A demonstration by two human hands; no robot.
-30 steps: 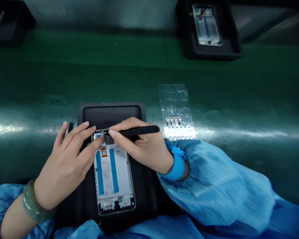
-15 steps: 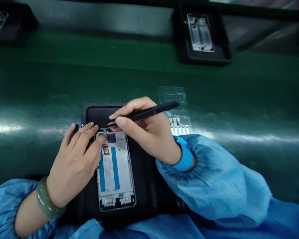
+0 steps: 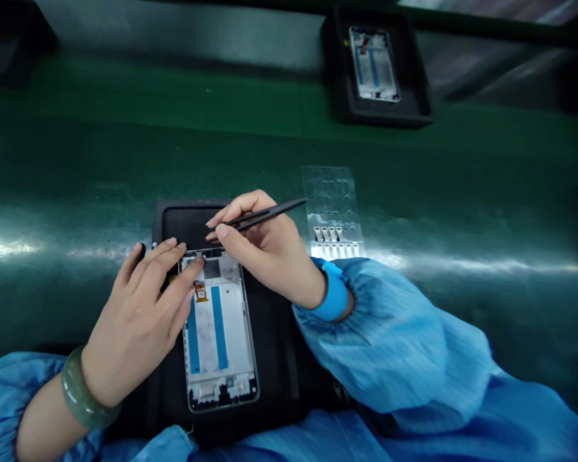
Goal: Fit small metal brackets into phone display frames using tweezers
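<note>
Here's the phone frame (image 3: 236, 330), lying back-side up on the black tray (image 3: 185, 221), between its far and near edges, and that tray sits toward the table's (image 3: 221, 147) near edge. The left hand (image 3: 139, 311) has its fingers slightly apart, index fingertip down near the frame's upper left corner, resting rather than gripping. Over on the right hand (image 3: 272, 256), thumb and fingers are clamped on the black tweezers (image 3: 277, 210) (tips tucked out of sight behind the thumb). I'd judge the frame light and stiff, smooth enough to slip, with fragile ribbon and edges; best hold is by the long side rims, clear of the flex connector (image 3: 201, 294). And compared with a second ago: the tweezers have lifted from the frame's top edge, now slanting above it, the dark square patch (image 3: 212, 268) is uncovered, while that left index fingertip hasn't budged from the corner.
</note>
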